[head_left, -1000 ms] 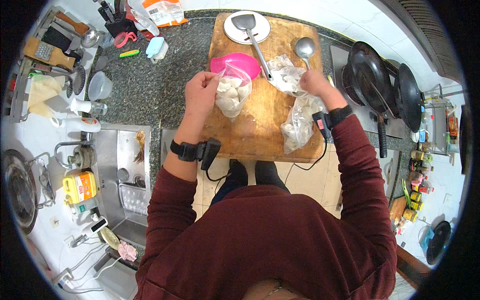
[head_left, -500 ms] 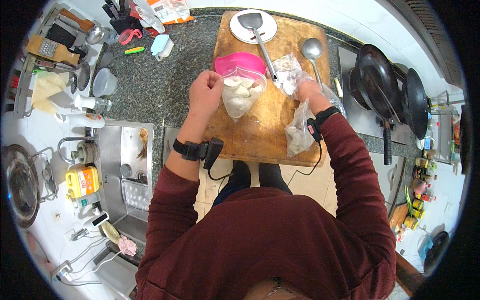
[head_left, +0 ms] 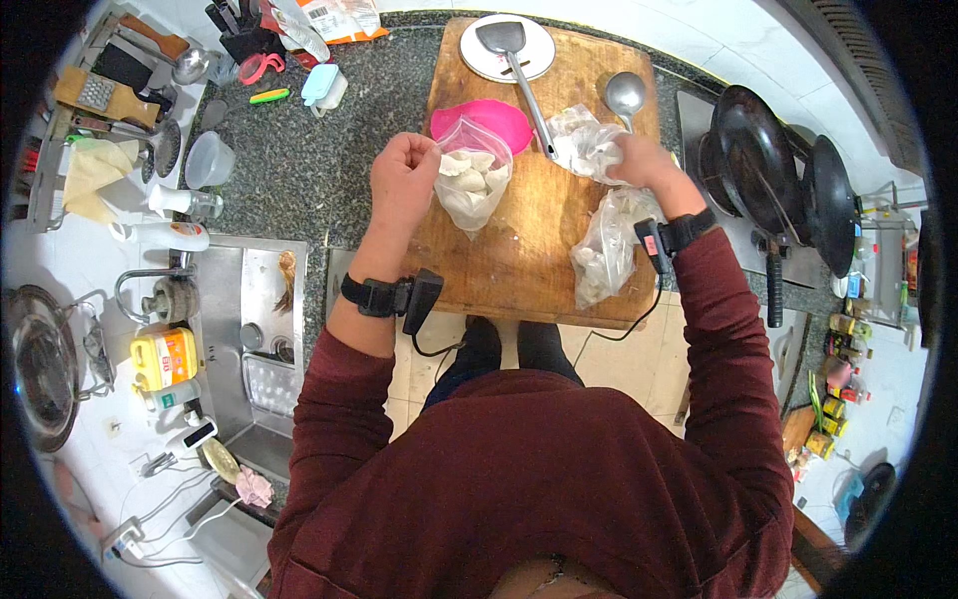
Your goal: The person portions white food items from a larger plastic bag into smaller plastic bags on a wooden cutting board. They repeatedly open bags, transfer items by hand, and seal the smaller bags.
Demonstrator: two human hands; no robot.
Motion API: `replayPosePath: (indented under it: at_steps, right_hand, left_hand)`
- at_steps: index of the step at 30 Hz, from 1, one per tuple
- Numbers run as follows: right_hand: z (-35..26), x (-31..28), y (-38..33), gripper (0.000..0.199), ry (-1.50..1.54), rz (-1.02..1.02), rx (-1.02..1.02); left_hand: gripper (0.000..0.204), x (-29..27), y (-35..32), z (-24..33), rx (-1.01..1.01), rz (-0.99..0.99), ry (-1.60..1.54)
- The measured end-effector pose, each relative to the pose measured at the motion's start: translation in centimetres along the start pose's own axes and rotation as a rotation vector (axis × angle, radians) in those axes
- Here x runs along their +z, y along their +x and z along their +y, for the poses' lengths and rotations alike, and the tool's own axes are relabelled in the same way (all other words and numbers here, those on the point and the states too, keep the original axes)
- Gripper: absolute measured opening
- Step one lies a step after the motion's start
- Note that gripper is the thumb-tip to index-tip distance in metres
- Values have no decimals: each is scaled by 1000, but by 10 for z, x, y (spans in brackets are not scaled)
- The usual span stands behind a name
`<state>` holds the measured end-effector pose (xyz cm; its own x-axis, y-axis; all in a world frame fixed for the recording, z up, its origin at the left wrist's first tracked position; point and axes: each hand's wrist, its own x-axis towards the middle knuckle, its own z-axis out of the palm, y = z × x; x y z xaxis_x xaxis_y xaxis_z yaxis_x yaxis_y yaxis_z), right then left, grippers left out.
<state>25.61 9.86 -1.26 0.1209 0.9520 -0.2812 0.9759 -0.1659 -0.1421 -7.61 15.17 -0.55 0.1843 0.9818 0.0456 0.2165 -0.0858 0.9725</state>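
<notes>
One bag (head_left: 471, 214), white dumplings (head_left: 469, 180) inside | left fingers (head_left: 427, 157) pinching it | right fingers (head_left: 623, 168) at second bag (head_left: 583, 148), grip unclear

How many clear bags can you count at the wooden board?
3: left bag in the left hand, upper right bag at the right hand, lower right bag below. Others may be hidden.

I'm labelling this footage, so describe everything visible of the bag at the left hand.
The bag looks like thin, translucent plastic, its mouth open and pale, rounded pieces inside. It narrows toward its lower end, over the wooden board; whether it rests there is unclear. The left hand pinches its upper left edge, and its top partly covers the pink dish.
</notes>
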Motion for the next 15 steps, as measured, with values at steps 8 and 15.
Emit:
replayPosePath:
  at_steps: [8,15]
  right_hand:
    - [-50,-89,-47,42,375,-28,-214]
    - [-139,-84,-35,37,248,-32,-507]
  left_hand:
    - [9,2,-1,1,9,-3,-63]
    - [8,2,-5,5,-17,-3,-45]
